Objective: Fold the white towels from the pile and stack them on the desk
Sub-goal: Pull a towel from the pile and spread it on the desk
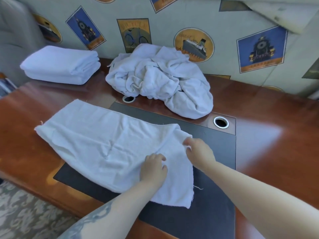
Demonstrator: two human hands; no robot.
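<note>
a white towel (107, 149) is spread flat across the near middle of the desk (269, 135), lying partly over the dark inlay pad (217, 152) and partly over the reddish wood on the left. its long side runs from the far left toward the near right, and a loose thread is seen at its near right edge.

the left hand (153, 168) is laid on the towel's right part, fingers curled down into the cloth, though whether any fabric is actually pinched can't be told. the right hand (198, 150) is set at the towel's far right corner, and that corner looks to be gripped between thumb and fingers, with the cloth bunched up a bit there.

further back, the pile of unfolded towels (160, 80) is heaped in the middle of the desk against the wall, crumpled. a stack of folded towels (60, 64) is sat at the far left, well apart from the pile. two round cable holes are seen in the desk: one (128, 98) just at the pile's near left edge, another (221, 122) just near the pile's right end.

the wall (172, 18) behind is covered in printed poster-style pictures. patterned carpet (25, 209) is seen at the near left.
</note>
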